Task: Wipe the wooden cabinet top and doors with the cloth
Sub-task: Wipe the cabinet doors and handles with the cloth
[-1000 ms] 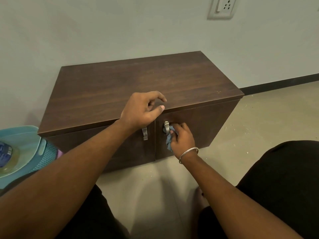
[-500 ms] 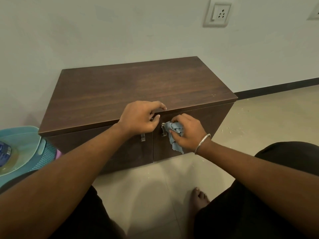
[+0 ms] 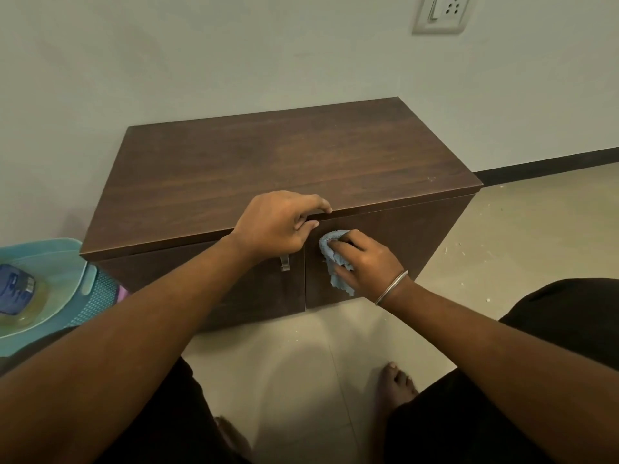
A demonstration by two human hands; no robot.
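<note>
No legible text anywhere.

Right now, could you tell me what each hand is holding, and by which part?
The right hand grips the bunched blue cloth; the left hand holds nothing.
</note>
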